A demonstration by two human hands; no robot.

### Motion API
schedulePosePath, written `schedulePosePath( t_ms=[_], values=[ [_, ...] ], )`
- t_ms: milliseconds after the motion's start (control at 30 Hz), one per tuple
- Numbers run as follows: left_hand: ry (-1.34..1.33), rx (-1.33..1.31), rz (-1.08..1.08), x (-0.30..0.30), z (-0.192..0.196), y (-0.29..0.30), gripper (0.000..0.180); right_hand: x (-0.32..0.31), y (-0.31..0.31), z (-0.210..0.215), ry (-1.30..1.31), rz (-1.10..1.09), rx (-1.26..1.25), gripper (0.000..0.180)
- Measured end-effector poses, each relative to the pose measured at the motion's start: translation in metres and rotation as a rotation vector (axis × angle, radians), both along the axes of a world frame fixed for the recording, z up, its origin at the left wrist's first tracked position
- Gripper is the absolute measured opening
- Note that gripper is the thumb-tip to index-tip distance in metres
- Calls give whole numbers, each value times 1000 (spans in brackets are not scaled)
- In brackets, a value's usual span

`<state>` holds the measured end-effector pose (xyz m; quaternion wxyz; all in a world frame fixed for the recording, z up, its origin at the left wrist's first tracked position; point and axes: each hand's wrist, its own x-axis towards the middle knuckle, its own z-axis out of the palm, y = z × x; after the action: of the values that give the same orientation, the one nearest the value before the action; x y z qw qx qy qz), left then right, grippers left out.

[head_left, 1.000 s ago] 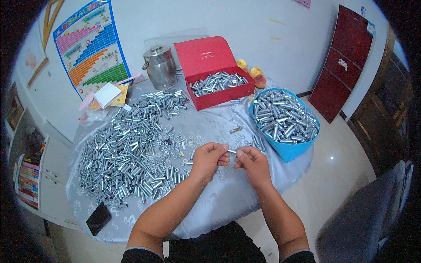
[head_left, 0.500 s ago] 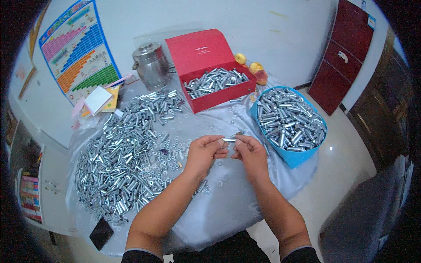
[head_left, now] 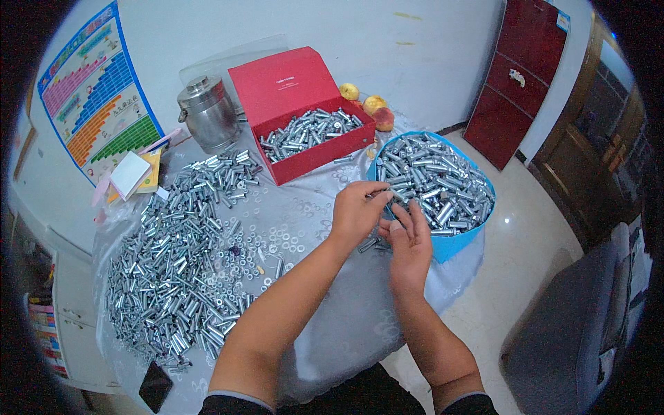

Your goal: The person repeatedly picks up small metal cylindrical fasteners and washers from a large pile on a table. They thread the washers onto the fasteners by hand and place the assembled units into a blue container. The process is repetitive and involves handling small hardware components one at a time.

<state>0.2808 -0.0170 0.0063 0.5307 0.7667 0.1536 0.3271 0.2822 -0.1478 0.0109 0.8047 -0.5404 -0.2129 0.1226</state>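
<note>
My left hand (head_left: 356,211) reaches to the near left rim of a blue bin (head_left: 460,245), thumb and forefinger pinched on a silver bolt (head_left: 394,196). The bolt blends with the metal pieces behind it, so its outline is hard to make out. Just below, my right hand (head_left: 409,249) has its fingers stretched apart and holds nothing that I can see. Silver bolts with sleeves (head_left: 432,176) heap up inside the bin. A few more bolts (head_left: 373,243) lie on the cloth beside my hands, partly covered by them.
A large pile of loose metal parts (head_left: 166,277) spreads over the table's left side, with washers (head_left: 277,243) along it. Behind stand an open red box (head_left: 321,153) of bolts, a metal canister (head_left: 209,117) and fruit (head_left: 374,105). A dark phone (head_left: 155,386) lies near the front edge.
Both hands have moved right, to the blue bin. My right hand has let go of the metal piece and spread its fingers. The view has shifted rightward.
</note>
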Motion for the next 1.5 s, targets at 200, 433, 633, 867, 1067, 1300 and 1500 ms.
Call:
schedulePosePath(
  t_ms=[200, 433, 633, 867, 1067, 1300, 1500],
  values=[
    [3, -113, -50, -4, -16, 7, 26, -3, -1, -4, 17, -9, 59, 48],
    [-9, -383, -113, -14, -13, 4, 22, -7, -4, -6, 6, -28, 40, 45],
    [-52, -547, -85, -49, -7, 13, 26, -15, -3, -4, 57, -73, -44, 44],
    [-37, -515, 231, -164, 24, 43, 27, -25, 2, -6, 79, -48, -17, 40],
    [-185, -559, 506, -273, 26, 54, 23, -40, 19, -6, 63, -10, -18, 37],
    [-177, -500, 615, -320, 15, 41, 21, -72, 75, 7, 32, 166, 89, 37],
    [-195, -456, 703, -333, 3, 40, 19, -96, 114, -3, 88, 207, 37, 33]
  ],
)
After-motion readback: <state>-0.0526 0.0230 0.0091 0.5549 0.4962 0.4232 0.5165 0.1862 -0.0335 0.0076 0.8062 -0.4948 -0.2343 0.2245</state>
